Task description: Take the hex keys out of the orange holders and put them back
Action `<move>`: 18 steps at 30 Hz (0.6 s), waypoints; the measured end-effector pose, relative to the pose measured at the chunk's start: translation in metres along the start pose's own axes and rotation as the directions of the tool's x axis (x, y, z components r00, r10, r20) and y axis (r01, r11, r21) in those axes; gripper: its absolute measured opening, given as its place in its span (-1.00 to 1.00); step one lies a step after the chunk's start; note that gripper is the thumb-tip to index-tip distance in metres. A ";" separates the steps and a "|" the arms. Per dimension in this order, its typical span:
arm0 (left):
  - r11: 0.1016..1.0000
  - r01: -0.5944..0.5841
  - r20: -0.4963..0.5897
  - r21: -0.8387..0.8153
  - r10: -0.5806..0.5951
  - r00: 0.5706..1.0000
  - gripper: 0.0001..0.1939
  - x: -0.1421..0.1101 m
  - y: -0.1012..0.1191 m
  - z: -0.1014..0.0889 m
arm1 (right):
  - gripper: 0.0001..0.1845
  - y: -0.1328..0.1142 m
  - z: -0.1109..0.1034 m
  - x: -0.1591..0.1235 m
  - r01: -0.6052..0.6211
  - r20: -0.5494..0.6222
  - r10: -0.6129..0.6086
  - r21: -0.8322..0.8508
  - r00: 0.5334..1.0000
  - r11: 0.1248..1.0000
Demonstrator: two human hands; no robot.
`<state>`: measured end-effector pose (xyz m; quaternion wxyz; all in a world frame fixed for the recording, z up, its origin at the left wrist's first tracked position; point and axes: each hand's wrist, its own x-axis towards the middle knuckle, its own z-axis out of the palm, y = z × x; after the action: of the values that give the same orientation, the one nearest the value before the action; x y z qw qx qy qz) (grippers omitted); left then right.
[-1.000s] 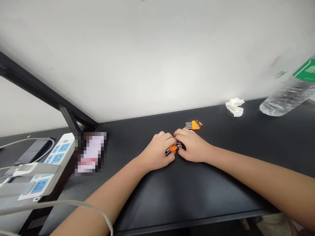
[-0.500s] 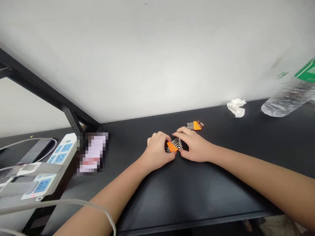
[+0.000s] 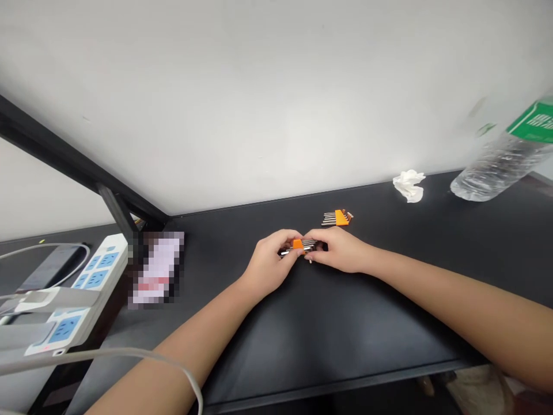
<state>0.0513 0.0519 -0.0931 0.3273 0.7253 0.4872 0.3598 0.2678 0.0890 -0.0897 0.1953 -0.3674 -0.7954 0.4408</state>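
Between my hands is a hex key set [image 3: 298, 245], several silver L-shaped keys in an orange holder. My left hand [image 3: 272, 259] is closed on the holder, thumb in front and fingers behind. My right hand [image 3: 339, 249] pinches the bent ends of the keys on the right; its fingertips hide part of them. Just behind my right hand, a second hex key set [image 3: 337, 218] with an orange holder lies on the black table [image 3: 276, 334].
A crumpled white tissue [image 3: 409, 185] and a clear plastic bottle [image 3: 496, 167] with a green label are at the back right. On the left are a blurred-out pale item [image 3: 158, 268], a white power strip [image 3: 97, 282], a phone [image 3: 54, 266] and cables. A white cable [image 3: 129, 353] crosses over my left forearm.
The hex key set in my hands has turned, so its long keys now lie flatter and the fan of bent ends shows less. My right fingers have closed around those ends.
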 end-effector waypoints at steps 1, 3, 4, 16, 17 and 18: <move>0.999 0.021 -0.018 -0.034 -0.022 1.000 -0.80 0.000 0.000 0.001 | -0.86 -0.001 0.000 0.000 -0.011 0.003 0.011 0.017 1.000 1.000; 0.996 0.054 -0.030 -0.073 -0.056 0.998 -0.77 0.000 0.001 0.002 | -0.88 -0.004 0.001 -0.001 -0.027 0.011 0.026 0.059 1.000 0.998; 0.994 0.070 -0.027 -0.088 -0.073 0.997 -0.75 0.000 0.002 0.003 | -0.87 -0.006 0.001 -0.001 -0.034 0.011 0.033 0.081 0.999 0.996; 0.916 0.245 0.044 -0.318 -0.244 0.969 -0.63 0.003 0.004 -0.014 | -0.77 -0.009 -0.021 -0.002 -0.154 0.095 0.143 0.126 0.985 0.980; 0.913 0.251 0.046 -0.321 -0.250 0.967 -0.62 0.003 0.003 -0.015 | -0.77 -0.009 -0.022 -0.003 -0.150 0.107 0.137 0.117 0.985 0.982; 0.912 0.254 0.045 -0.322 -0.253 0.966 -0.62 0.003 0.002 -0.015 | -0.78 -0.009 -0.023 -0.003 -0.143 0.120 0.129 0.111 0.984 0.983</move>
<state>0.0408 0.0554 -0.0831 0.4868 0.5925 0.5107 0.3888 0.2805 0.0966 -0.0702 0.1413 -0.3832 -0.7502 0.5199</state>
